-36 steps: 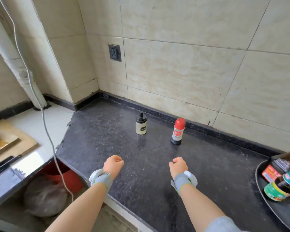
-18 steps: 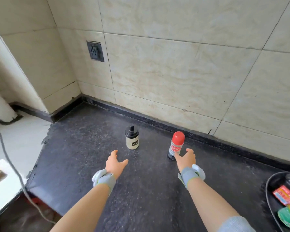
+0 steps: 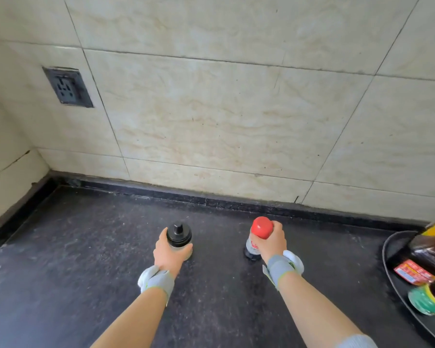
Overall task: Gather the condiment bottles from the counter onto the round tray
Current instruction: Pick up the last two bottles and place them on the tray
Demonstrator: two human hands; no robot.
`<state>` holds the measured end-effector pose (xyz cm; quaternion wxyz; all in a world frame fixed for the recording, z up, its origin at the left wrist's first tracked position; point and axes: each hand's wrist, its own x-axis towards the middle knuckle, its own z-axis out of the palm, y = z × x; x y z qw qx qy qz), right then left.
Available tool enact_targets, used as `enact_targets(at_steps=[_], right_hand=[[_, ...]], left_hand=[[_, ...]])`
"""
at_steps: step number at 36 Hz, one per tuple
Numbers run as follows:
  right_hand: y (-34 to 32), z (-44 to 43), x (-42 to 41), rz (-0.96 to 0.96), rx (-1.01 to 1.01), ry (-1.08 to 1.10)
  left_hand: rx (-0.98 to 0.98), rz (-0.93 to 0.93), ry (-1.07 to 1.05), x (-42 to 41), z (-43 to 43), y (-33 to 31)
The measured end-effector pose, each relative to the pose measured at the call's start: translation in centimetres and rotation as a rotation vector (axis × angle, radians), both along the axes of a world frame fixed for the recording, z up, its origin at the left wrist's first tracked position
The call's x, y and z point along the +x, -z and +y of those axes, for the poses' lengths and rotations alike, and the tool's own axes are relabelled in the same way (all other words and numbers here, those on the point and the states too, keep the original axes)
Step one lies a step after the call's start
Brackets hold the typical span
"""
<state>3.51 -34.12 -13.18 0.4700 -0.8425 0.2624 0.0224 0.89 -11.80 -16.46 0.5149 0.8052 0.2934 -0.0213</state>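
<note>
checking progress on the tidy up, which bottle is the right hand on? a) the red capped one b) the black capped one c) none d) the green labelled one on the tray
a: the right hand is wrapped around the red capped bottle on the counter, while the left hand grips the black capped bottle.

Two small bottles, one black-capped and one red-capped, are standing left of the round tray; two larger bottles are lying on it.

Dark wall socket on beige tiled wall; black skirting strip along wall base.
</note>
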Motion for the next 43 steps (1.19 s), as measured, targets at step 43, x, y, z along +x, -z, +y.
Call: enact_targets(at_steps=[43], right_hand=[[-2.1,-49.2,-22.7,-0.009,-0.005,0.371]], left_hand=[[-0.230,-0.059,0.806,-13.5,-58.1,-1.2]])
